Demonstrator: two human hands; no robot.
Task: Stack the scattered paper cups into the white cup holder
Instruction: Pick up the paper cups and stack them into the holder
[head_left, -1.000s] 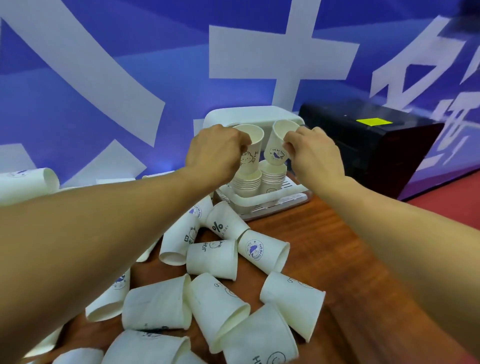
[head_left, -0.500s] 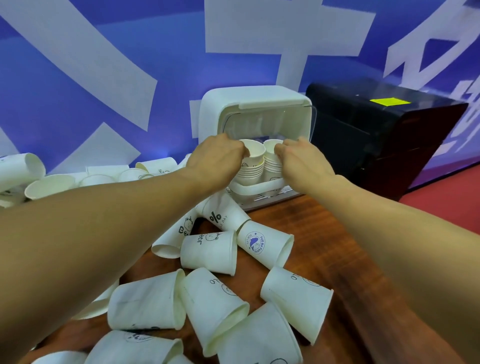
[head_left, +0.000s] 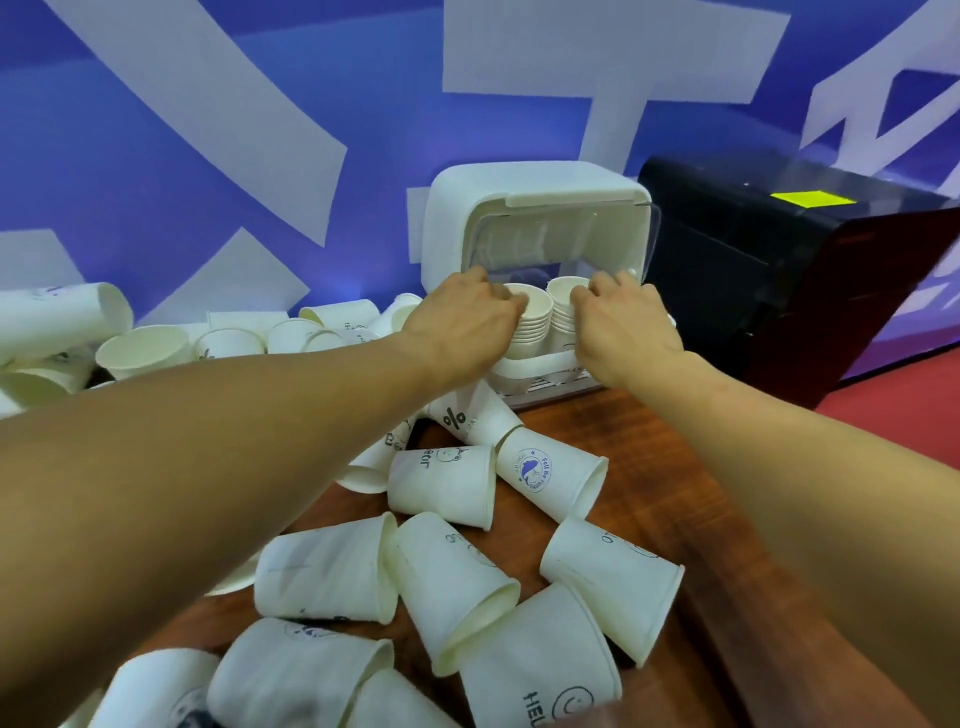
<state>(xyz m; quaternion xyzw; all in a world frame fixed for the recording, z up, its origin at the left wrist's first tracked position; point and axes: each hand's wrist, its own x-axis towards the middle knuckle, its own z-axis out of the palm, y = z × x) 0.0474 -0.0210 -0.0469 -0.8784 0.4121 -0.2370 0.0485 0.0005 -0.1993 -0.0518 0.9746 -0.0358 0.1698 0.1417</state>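
left grip (head_left: 467, 317) curled round left cup stack (head_left: 535, 325), right grip (head_left: 618, 322) pinching right cup stack (head_left: 562, 301), both stacks in white cup holder (head_left: 452, 218); loose cups (head_left: 441, 486) strewn across worktop (head_left: 649, 441).

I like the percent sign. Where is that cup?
Head view, centre: the percent-sign cup lies tipped over before the white cup holder, below the left hand.

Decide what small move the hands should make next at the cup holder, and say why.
Probably let go and draw both hands back. The left hand grips the top of the left stack and the right hand the right stack, both seemingly seated in the white cup holder, while many scattered cups lie on the table just in front.
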